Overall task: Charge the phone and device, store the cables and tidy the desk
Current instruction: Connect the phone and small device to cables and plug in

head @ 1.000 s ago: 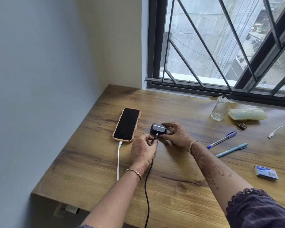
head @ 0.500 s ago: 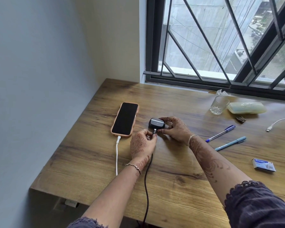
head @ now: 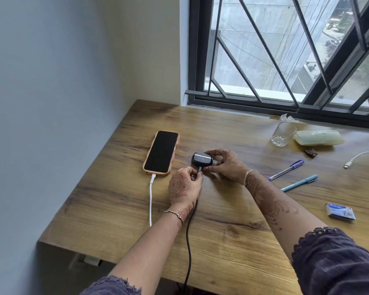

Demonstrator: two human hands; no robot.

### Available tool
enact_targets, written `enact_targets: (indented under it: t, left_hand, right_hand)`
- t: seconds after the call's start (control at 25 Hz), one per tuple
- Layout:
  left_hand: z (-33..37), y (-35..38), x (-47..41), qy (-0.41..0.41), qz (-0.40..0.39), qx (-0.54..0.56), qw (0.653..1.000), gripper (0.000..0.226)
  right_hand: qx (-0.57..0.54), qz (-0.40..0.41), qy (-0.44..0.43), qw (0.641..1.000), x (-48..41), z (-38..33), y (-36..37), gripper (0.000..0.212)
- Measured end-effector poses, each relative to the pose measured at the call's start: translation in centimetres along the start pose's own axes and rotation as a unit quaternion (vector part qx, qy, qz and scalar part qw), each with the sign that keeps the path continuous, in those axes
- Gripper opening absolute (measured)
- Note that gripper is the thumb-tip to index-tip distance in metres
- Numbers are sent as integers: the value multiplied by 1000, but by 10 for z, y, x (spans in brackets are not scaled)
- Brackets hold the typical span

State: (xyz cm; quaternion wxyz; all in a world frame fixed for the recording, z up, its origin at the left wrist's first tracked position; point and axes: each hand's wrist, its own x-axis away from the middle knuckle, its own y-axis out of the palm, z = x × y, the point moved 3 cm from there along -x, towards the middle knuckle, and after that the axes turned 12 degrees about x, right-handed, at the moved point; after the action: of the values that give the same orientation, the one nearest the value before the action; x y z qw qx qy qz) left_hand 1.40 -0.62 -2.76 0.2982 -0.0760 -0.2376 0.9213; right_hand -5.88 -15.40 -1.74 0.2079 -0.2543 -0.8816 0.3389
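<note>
A phone (head: pixel 161 153) in a peach case lies face up on the wooden desk (head: pixel 232 231), with a white cable (head: pixel 150 201) plugged into its near end. Just right of it sits a small dark device (head: pixel 201 158). My right hand (head: pixel 227 165) grips the device from the right side. My left hand (head: pixel 184 186) pinches the plug of a black cable (head: pixel 189 237) against the device's near edge. The black cable runs back over the desk's front edge.
A loose white cable end (head: pixel 358 159) lies at the far right. Two pens (head: pixel 285 170) (head: pixel 299 183), a small blue box (head: pixel 340 211), a glass (head: pixel 282 134), a pale green case (head: pixel 319 137) and a small dark clip (head: pixel 311 152) sit on the right side. A wall stands at the left.
The hands have stayed on the device and black plug. The view has shifted slightly; nothing else on the desk has moved.
</note>
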Motion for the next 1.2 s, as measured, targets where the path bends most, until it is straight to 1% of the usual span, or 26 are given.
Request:
enact_targets:
  t: [0.4, 0.8, 1.04, 1.12, 1.2]
  left_hand:
    - [1, 0, 5, 39, 24, -2, 999, 16]
    - [2, -1, 3, 59, 25, 1, 998, 16]
    - [0, -1, -4, 44, 17, 4, 999, 18]
    - [0, 0, -5, 41, 15, 6, 999, 18]
    - [-1, -2, -5, 41, 17, 0, 999, 19]
  right_hand:
    - [8, -3, -7, 1000, -1, 0, 1, 51]
    - [20, -4, -20, 1000, 2, -3, 2, 55]
    - [43, 31, -18, 998, 5, -4, 6, 55]
    - [49, 35, -15, 998, 6, -3, 6, 62]
    - [84, 35, -11, 996, 8, -1, 6, 77]
